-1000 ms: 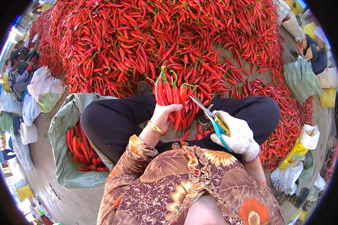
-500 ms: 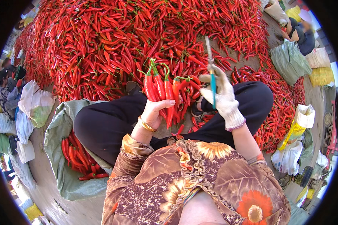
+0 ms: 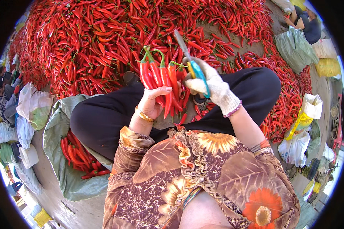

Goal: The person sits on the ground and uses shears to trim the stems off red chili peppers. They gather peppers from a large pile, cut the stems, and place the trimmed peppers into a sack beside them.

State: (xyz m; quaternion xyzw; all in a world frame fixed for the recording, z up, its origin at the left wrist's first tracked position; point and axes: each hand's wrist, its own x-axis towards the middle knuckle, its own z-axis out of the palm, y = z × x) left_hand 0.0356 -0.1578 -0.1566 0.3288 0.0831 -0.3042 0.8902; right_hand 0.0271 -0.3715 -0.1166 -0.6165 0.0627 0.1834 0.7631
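My bare left hand (image 3: 152,102), with a gold bangle at the wrist, is closed round a bunch of long red chilli peppers (image 3: 156,78). Their green stems point away from me and their tips hang toward my lap. Just right of the bunch, my right hand (image 3: 217,89) in a white knit glove grips a pair of scissors (image 3: 198,72) with teal and yellow handles. The blades lean up and to the left, beyond the stems and apart from them. Whether they are parted cannot be made out. Part of the bunch is hidden behind my left fingers.
A large heap of red chillies (image 3: 91,45) spreads in front and round to the right. By my left knee, an open grey-green sack (image 3: 53,143) holds more chillies. Filled bags (image 3: 296,49) and a seated person (image 3: 311,28) are at the far right; other people and bags line the left.
My right hand has moved left, closer to the bunch, and the scissors have tilted leftward, showing a yellow handle. My left hand still holds the chillies, slightly higher in the picture.
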